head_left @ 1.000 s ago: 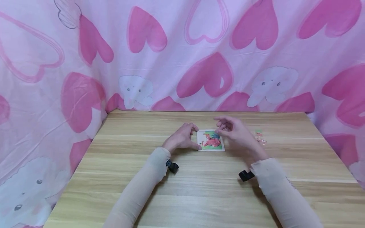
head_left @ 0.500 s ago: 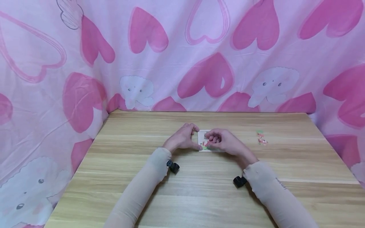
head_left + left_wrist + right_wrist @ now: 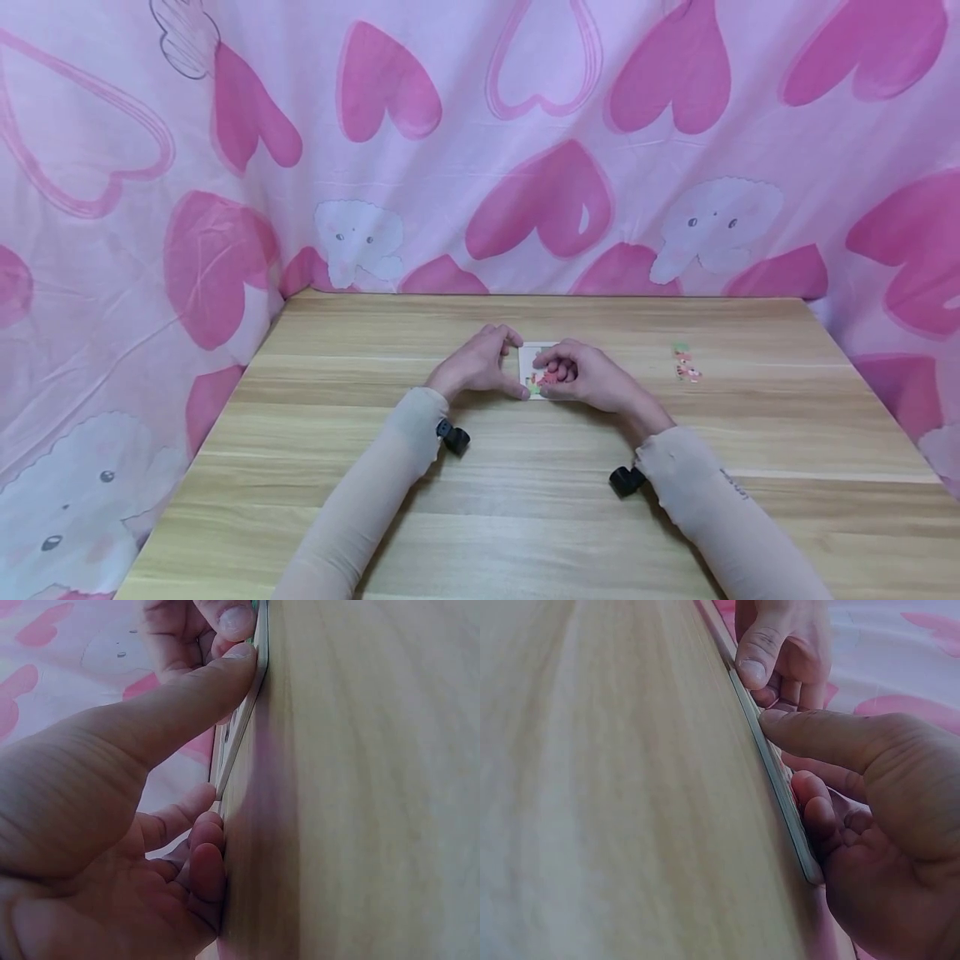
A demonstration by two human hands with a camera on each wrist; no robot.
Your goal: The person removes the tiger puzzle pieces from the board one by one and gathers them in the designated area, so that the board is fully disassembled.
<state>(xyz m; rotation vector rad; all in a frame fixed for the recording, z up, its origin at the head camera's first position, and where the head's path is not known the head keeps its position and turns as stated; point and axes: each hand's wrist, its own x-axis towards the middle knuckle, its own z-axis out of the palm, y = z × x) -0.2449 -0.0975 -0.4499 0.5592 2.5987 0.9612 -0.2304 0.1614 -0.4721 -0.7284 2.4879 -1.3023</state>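
Note:
A small jigsaw puzzle board with a pale rim lies on the table, partly filled with a colourful picture; a light patch shows along its left side. My left hand holds the board by its left edge, thumb at the near corner and forefinger at the far corner. My right hand lies over the board's right part, forefinger and thumb touching its face, other fingers curled. In the right wrist view the right thumb rests at the board's near edge, close to the left thumb. Whether the right fingers pinch a piece is hidden.
Several loose puzzle pieces lie on the wooden table to the right of the board. A pink curtain with hearts hangs behind and at both sides. Each sleeve cuff carries a small black camera.
My right hand has moved left and down from above the board's far right corner onto its face, covering most of the picture. The left hand has stayed at the board's left edge.

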